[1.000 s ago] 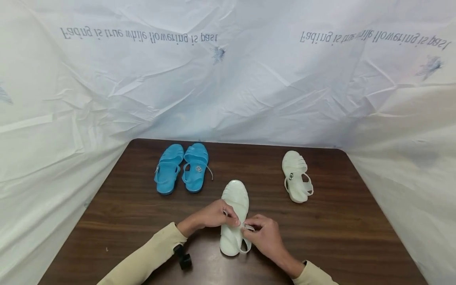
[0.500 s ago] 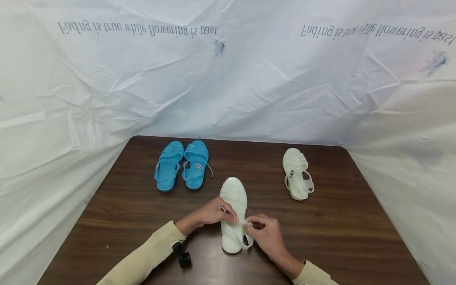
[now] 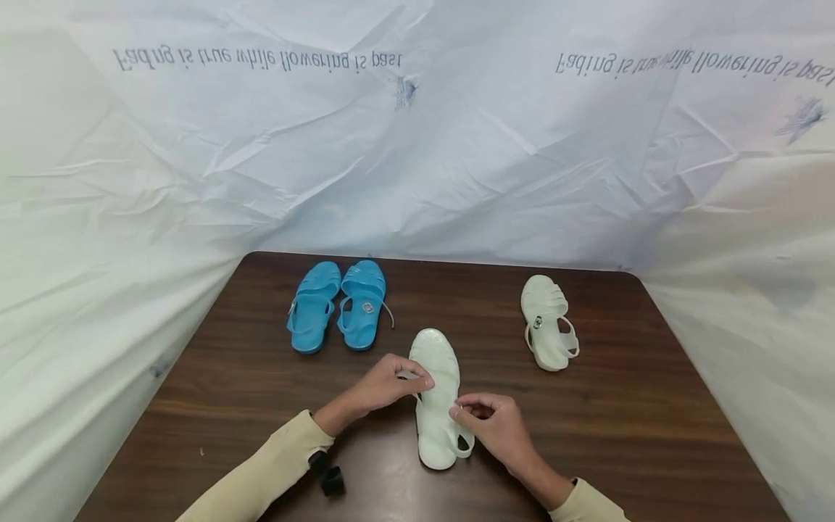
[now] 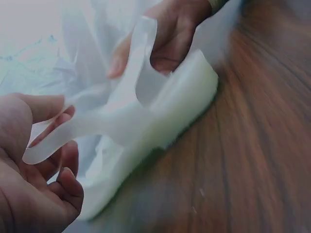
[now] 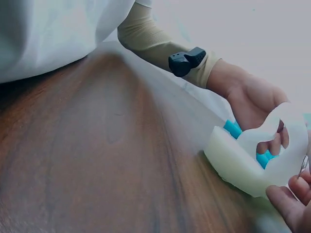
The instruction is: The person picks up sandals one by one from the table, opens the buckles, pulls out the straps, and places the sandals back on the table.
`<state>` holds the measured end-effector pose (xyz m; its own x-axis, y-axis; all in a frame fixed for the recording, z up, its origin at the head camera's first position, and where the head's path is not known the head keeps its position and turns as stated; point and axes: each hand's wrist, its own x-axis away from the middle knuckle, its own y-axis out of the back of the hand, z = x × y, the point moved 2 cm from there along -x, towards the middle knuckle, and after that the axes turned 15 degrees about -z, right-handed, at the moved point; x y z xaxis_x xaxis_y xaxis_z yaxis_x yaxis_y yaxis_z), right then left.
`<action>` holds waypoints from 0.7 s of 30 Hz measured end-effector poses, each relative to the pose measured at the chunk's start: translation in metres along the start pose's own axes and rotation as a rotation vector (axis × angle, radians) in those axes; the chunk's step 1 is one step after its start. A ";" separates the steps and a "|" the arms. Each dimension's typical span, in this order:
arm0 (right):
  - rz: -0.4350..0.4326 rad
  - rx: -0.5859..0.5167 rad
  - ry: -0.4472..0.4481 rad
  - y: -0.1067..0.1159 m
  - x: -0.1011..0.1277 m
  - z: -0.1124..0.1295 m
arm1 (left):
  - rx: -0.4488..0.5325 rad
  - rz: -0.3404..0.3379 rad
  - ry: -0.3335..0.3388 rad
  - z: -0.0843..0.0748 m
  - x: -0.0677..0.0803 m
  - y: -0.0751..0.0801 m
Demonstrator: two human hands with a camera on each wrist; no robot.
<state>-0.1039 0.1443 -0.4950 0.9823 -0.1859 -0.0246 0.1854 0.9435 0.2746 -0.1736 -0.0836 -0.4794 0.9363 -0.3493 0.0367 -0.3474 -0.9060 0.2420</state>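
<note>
Now both hands are working on the white sandal (image 3: 435,395) lying between their fingertips on the table (image 3: 620,428). The left hand (image 3: 385,384) is pinching its loose strap (image 4: 73,131), while the right hand (image 3: 496,428) is pinching the buckle side.

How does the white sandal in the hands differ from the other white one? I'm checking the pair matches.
The near white sandal lies between the left hand and right hand, which pinch its strap; the far white sandal lies untouched. The near one's strap is undone; the far one's looks buckled. Both rest sole-down on the table, toes away, same style.
</note>
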 end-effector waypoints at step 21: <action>-0.088 0.045 0.138 0.011 -0.013 0.015 | -0.081 0.048 -0.085 -0.020 -0.020 -0.028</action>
<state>-0.1147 0.1532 -0.4771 0.9573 -0.2251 -0.1811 0.2727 0.9112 0.3087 -0.1817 -0.0463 -0.4678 0.9096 -0.4143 -0.0315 -0.3836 -0.8666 0.3192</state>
